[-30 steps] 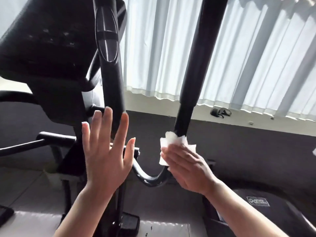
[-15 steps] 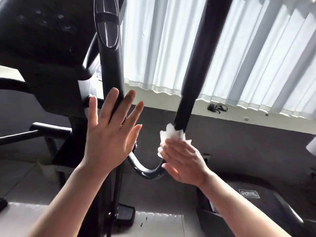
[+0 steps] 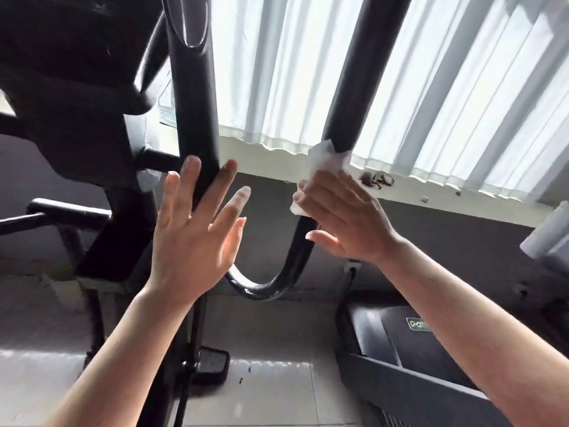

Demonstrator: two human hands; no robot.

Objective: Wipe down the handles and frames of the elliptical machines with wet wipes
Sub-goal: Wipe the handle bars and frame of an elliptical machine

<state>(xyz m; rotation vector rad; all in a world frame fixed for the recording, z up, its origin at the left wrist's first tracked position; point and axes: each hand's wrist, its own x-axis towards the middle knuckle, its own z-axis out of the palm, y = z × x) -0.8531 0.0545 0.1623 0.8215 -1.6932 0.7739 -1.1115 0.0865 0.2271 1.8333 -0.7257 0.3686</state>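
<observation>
At the far left hangs one dark console (image 3: 61, 72) of the elliptical machine, with one short black side bar (image 3: 67, 211) sticking out below it. Next comes the first of two thick black upright handles, the left handle (image 3: 195, 97), rising to the top edge. The left hand (image 3: 197, 238) is raised in front of its lower end, palm toward the bar and fingers (image 3: 187, 183) straight and spread; it grasps nothing, and whether the fingertips actually touch the bar cannot be told. One curved glossy tube (image 3: 264, 288) swings down and up in a U between the two hands, joining the base of the right handle (image 3: 363, 72), which leans up to the right across the white vertical blinds (image 3: 277, 72). One white wet wipe (image 3: 326, 163) is wrapped against that handle where the thick grip meets the thinner tube. The right hand (image 3: 341, 217) lies directly below and over the wipe's lower part, pressing it to the bar with its fingers laid round the tube, the thumb pointing left. One dark machine housing (image 3: 409, 340) with a small green-edged logo sits on the tiled floor (image 3: 271, 392) at lower right.
</observation>
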